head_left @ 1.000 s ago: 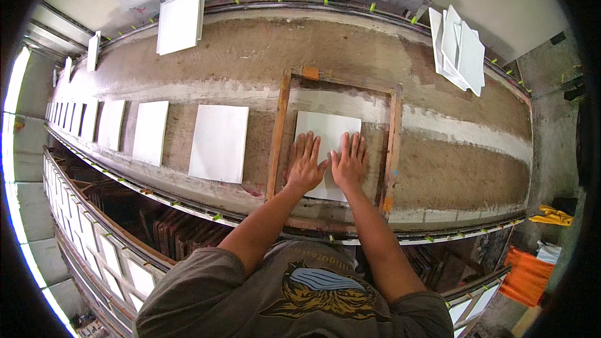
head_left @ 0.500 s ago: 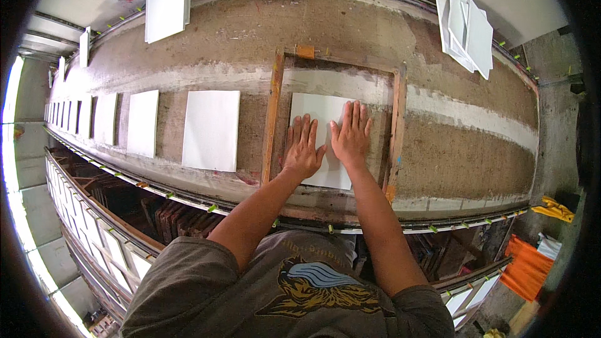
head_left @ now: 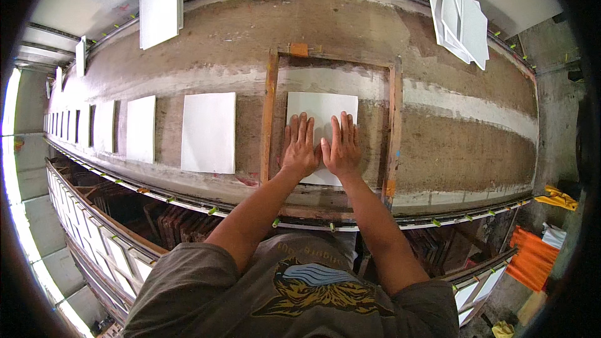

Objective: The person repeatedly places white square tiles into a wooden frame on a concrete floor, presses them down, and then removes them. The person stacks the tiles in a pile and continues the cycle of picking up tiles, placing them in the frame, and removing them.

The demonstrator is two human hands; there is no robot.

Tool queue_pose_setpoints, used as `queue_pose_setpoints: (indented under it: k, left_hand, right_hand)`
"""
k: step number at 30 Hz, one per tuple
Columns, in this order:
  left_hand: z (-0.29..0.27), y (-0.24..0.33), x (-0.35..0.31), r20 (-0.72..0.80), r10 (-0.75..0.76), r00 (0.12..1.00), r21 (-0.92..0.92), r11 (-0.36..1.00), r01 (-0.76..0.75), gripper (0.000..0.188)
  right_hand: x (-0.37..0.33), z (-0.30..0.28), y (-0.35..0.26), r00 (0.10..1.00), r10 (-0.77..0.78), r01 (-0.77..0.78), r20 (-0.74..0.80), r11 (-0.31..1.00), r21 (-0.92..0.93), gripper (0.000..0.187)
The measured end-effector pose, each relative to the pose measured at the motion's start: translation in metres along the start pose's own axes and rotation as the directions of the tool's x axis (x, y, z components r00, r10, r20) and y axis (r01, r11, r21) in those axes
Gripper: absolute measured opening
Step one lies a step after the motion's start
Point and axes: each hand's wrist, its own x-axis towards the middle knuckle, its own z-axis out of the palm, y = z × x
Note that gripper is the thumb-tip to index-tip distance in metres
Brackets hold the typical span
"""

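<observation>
Grip first, from the head view: what does each side hold?

"Nothing closed on. Left hand (head_left: 300,152) and right hand (head_left: 342,150) lie side by side, palms down, fingers outstretched, over one white rectangular panel (head_left: 322,103)."

Where is that panel?

"Inside the wooden frame (head_left: 270,112), on the stained tabletop (head_left: 466,156). Whether anything thin spans the frame beneath the palms, I can't tell."

How far along does it look?

"The panel is laid within the frame; I'd judge its handling unfinished, since both hands are on it. Left of the frame, a row of matching panels (head_left: 208,133) lies spaced out, and overlapping panels (head_left: 464,22) sit toward the far right edge. Which of those are finished and which remain, I can't say."
</observation>
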Motion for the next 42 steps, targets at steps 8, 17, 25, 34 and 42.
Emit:
queue_pose_setpoints:
  k: [8, 17, 25, 34, 42]
  left_hand:
    - [0.005, -0.004, -0.001, -0.044, 0.002, 0.999, -0.060, 0.998, -0.004, 0.079]
    - [0.001, -0.007, -0.002, -0.048, 0.012, 0.999, -0.122, 0.992, -0.017, 0.078]
    - [-0.003, -0.003, -0.001, 0.001, 0.002, 1.000, -0.122, 0.993, -0.002, 0.078]
    - [-0.003, -0.004, -0.001, -0.047, 0.017, 0.999, -0.114, 0.993, -0.022, 0.078]
    - [-0.006, -0.001, 0.002, -0.007, -0.002, 1.000, -0.106, 0.994, 0.001, 0.079]
  right_hand:
    - [0.072, 0.015, 0.037, 0.936, 0.335, -0.212, -0.107, 0.780, 0.589, 0.043]
    - [0.129, 0.039, 0.074, 0.882, 0.465, -0.169, -0.079, 0.467, 0.868, 0.048]
    - [0.145, 0.078, 0.017, 0.956, 0.294, -0.191, -0.016, 0.660, 0.727, 0.046]
    - [0.154, 0.074, 0.028, 0.940, 0.337, -0.136, -0.057, 0.521, 0.842, 0.047]
    - [0.074, 0.037, 0.055, 0.939, 0.339, -0.202, -0.055, 0.673, 0.711, 0.044]
